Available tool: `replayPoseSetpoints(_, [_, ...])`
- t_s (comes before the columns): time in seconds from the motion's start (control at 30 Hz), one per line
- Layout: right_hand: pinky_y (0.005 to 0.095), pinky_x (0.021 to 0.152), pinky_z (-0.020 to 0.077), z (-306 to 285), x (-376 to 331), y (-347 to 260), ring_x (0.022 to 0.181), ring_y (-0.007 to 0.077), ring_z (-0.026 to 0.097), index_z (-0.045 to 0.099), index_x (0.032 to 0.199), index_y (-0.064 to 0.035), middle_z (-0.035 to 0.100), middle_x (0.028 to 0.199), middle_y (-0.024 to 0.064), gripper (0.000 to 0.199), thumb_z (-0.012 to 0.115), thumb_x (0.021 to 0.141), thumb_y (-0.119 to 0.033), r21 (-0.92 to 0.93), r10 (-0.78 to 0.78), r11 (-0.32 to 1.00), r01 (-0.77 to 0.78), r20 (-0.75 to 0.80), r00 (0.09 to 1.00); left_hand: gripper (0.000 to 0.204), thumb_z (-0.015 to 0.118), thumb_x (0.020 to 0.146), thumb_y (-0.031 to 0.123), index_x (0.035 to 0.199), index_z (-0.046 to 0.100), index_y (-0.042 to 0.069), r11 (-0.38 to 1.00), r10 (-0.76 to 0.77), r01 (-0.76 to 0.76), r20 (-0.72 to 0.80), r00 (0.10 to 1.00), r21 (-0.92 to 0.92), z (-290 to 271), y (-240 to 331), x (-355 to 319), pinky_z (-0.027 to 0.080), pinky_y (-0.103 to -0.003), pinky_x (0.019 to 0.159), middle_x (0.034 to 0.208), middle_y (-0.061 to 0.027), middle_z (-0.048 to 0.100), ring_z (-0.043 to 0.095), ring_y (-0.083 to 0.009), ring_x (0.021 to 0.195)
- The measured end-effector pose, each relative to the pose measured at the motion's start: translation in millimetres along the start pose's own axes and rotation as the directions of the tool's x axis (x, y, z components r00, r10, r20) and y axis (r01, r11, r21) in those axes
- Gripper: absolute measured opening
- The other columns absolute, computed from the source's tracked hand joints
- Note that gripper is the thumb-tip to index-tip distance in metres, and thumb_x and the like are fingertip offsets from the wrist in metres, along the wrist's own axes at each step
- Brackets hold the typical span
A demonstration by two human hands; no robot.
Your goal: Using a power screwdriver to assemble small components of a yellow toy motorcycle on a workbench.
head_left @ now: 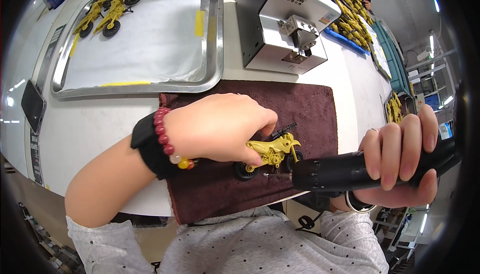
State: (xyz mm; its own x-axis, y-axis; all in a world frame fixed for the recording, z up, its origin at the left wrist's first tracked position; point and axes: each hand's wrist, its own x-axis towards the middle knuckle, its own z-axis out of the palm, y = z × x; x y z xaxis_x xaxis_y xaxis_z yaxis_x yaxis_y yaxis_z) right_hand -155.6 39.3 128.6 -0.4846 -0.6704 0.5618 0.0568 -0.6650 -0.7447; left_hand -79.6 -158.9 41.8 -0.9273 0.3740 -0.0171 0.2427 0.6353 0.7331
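Left hand (pixel 217 126) is closed over a yellow toy motorbike (pixel 272 154), which is held upright with its black wheels on a dark brown towel (pixel 300 109) spread on the white worktop (pixel 90 124). Right hand (pixel 400 159) is wrapped tight around a black electric screwdriver (pixel 350 171); its thin bit is levelled at the bike's lower frame, tip touching or just short. Behind the towel a grey machine (pixel 280 19) is seen; to its left, a steel tray (pixel 212 39) with two more yellow bikes (pixel 105 14)
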Motion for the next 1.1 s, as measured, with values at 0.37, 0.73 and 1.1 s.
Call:
replayPoseSetpoints(0.37, [0.0304,0.057,0.0441,-12.1,-13.1,-29.9,0.052,0.0128,0.051,0.034,0.093,-0.0111,0.048,0.068,0.0023,0.031,0.061,0.076,-0.011,0.007,-0.048,0.999,0.049,-0.092,0.995,0.025,0.053,0.08,0.004,0.1,0.039,0.0,0.964,-0.256,0.237,-0.198,0.946,-0.118,44.6,51.7,-12.9,0.046,-0.046,0.05,0.057,-0.0199,0.056,0.058,-0.0397,0.055])
replayPoseSetpoints(0.73, [0.0305,0.055,0.0448,-21.9,-23.9,-25.8,0.052,0.0132,0.051,0.034,0.093,-0.0112,0.049,0.068,0.0027,0.03,0.06,0.078,-0.013,0.031,-0.073,0.996,0.078,-0.136,0.988,0.066,0.07,0.064,0.047,0.123,0.054,0.022,0.822,-0.181,0.375,-0.429,0.885,0.428,105.5,102.7,-47.7,0.029,-0.052,0.101,0.138,-0.0142,0.041,0.037,-0.0307,0.128])
replayPoseSetpoints(1.1, [0.0309,0.055,0.0464,-18.6,-21.0,-6.1,0.054,0.0145,0.053,0.034,0.094,-0.0109,0.051,0.068,0.0035,0.032,0.06,0.077,-0.013,0.042,-0.032,0.998,0.036,-0.095,0.995,0.087,0.063,0.063,0.062,0.139,0.037,0.028,0.824,-0.445,0.547,-0.428,0.787,0.147,137.2,102.7,-38.5,0.016,-0.055,0.108,0.146,-0.0083,0.032,0.027,-0.0206,0.136])
